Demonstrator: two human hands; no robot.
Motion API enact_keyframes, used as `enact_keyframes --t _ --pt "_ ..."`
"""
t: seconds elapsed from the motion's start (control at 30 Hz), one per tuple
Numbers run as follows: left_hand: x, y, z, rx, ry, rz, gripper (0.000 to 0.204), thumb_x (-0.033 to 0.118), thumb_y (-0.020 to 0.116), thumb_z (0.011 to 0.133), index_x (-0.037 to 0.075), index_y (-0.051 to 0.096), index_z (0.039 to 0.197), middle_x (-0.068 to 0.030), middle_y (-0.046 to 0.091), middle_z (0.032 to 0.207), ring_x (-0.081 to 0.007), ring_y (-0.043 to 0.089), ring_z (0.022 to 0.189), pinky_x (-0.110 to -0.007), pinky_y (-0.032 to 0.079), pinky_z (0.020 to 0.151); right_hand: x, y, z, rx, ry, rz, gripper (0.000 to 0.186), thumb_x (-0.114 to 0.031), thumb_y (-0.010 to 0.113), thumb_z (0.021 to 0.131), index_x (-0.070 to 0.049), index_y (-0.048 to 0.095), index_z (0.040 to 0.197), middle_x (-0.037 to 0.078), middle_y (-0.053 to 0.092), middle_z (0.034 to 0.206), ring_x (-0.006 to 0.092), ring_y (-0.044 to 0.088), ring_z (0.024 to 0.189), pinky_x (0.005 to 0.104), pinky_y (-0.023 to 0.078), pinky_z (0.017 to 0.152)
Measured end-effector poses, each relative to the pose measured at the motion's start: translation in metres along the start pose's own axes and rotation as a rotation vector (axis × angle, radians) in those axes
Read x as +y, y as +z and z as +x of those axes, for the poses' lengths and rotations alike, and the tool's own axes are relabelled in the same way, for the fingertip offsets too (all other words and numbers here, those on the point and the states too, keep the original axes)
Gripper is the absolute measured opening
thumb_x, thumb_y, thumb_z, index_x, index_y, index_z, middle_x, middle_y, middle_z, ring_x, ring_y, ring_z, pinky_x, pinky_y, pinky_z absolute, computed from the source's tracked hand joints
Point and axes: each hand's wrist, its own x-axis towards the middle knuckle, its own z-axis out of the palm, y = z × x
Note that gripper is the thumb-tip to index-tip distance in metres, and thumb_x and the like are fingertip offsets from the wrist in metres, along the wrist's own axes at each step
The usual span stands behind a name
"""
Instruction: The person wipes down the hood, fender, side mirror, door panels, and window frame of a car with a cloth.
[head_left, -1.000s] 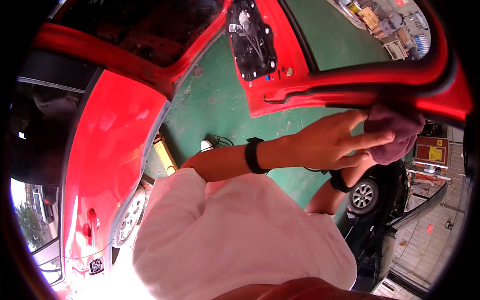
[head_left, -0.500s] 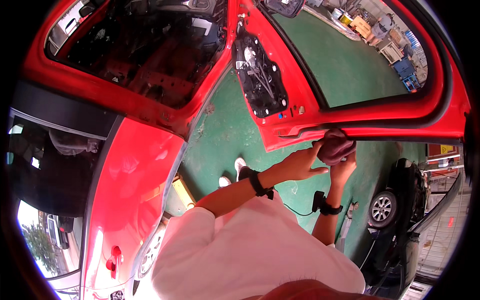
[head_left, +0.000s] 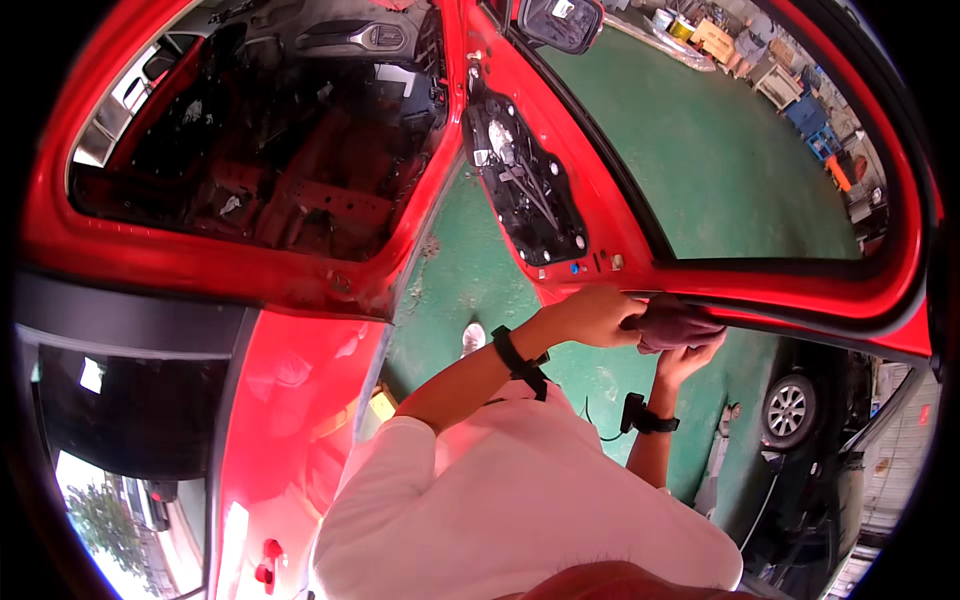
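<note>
A bunched dark maroon cloth (head_left: 675,323) lies between my two hands, beside the lower edge of the window frame on an open red car door (head_left: 625,232). My left hand (head_left: 597,316) grips the cloth's left side with its fingers curled in. From below, my right hand (head_left: 692,358) holds the other side, fingers wrapped round the folds. The cloth hides part of the door's edge and some fingertips. Black straps with small devices sit on both my wrists.
The stripped red car body (head_left: 330,265) stands at the left, a red rear door (head_left: 290,400) below it. A wing mirror (head_left: 560,22) juts from the door's top. A black car (head_left: 830,440) and a jack (head_left: 715,460) are at the right on the green floor (head_left: 480,270).
The view has shifted, so the door sits lower in it. My left hand has closed from spread fingers onto the cloth, which is now pulled flatter and wider between both hands.
</note>
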Motion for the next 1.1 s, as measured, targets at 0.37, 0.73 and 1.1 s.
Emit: enact_keyframes --t 0.37,0.73,1.1 --pt "0.026 -0.075 0.042 -0.28 0.155 -0.256 0.028 0.032 0.069 0.093 0.004 0.063 0.093 -0.0138 0.062 0.071 -0.0312 0.063 0.066 -0.043 0.045 0.058 -0.055 -0.022 0.055 0.271 0.067 -0.01 0.106 -0.059 0.078 0.078 0.004 0.033 0.151 0.024 0.048 0.144 0.0359 0.054 0.129 0.0528 0.041 0.112" --pt "-0.075 -0.034 0.026 -0.249 0.268 0.012 0.041 0.04 0.065 0.094 0.001 0.062 0.106 -0.0232 0.066 0.089 -0.0451 0.065 0.091 -0.055 0.05 0.081 -0.04 0.072 0.012 -0.193 0.083 0.176 0.098 -0.054 0.075 0.082 0.004 0.035 0.15 0.022 0.049 0.144 0.0347 0.055 0.128 0.0519 0.042 0.111" --pt "-0.054 -0.107 -0.077 0.545 -0.209 0.226 0.022 0.017 0.062 0.089 0.008 0.065 0.109 -0.0137 0.068 0.105 -0.0346 0.066 0.098 -0.047 0.053 0.082 -0.037 0.129 0.002 -0.463 -0.034 0.404 0.09 -0.05 0.072 0.085 0.003 0.037 0.149 0.021 0.051 0.143 0.0335 0.055 0.127 0.051 0.043 0.111"
